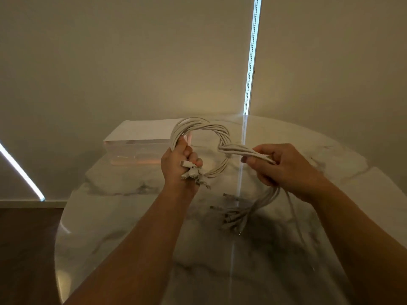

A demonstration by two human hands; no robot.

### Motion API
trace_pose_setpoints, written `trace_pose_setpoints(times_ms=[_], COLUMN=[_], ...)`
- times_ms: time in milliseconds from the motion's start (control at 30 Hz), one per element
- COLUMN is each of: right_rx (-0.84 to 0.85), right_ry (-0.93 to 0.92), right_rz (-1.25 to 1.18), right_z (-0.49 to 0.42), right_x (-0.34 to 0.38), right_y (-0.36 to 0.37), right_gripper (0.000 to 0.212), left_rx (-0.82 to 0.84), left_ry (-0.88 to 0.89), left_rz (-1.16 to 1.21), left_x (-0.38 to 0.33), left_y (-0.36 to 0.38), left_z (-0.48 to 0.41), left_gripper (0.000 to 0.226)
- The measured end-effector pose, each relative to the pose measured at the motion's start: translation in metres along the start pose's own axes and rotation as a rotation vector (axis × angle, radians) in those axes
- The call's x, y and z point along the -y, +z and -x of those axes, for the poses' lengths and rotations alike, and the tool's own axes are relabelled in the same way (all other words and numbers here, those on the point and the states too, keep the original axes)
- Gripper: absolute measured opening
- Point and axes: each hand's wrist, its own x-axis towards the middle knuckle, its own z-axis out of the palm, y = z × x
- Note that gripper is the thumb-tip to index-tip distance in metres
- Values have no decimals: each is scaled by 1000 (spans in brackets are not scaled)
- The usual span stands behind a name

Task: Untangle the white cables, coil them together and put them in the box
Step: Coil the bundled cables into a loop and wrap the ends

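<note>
Two bare forearms (136,249) reach in from the bottom edge over a round marble table (123,278). Just below the right wrist, the loose ends (233,216) of the white cables (204,126) hang in a bunch toward the tabletop, plugs fanned out; whether they touch the marble I cannot tell. The right hand (284,168) is curled round the bundle, thumb on top, and the strands run side by side out of its grip to the left. The left hand (176,170) is closed round the other side of the bundle, with a cluster of plugs (189,170) sticking out by its fingers. Between the two hands the cables rise in one round loop, held up above the table, its upper right part twisted like rope. Behind the loop, toward the left, a clear box (136,148) with a pale top sits at the far edge of the table, apart from the cables. Beyond it hang pale blinds (110,62), with a bright slit (251,62) of light between them
</note>
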Motion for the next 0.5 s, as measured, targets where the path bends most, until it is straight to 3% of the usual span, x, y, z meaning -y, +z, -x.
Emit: trace_pose_setpoints(times_ms=[67, 167, 300, 367, 500], right_rx=[-51, -146, -334, -408, -295], right_ry=[-89, -237, -363, -409, -448], right_rz=[64, 189, 781, 955, 1020], right_z=[1, 4, 4, 1, -3], right_x=[-2, -3, 3, 12, 13], right_y=[6, 3, -5, -9, 0], right_gripper=[47, 45, 59, 59, 44], left_rx=[31, 114, 223, 259, 240], left_ry=[-28, -135, -175, -178, -84], left_rz=[1, 12, -13, -44, -19], left_x=[1, -2, -6, -6, -9], left_y=[4, 9, 9, 10, 10], left_z=[3, 9, 11, 13, 17], left_gripper=[34, 39, 38, 37, 37])
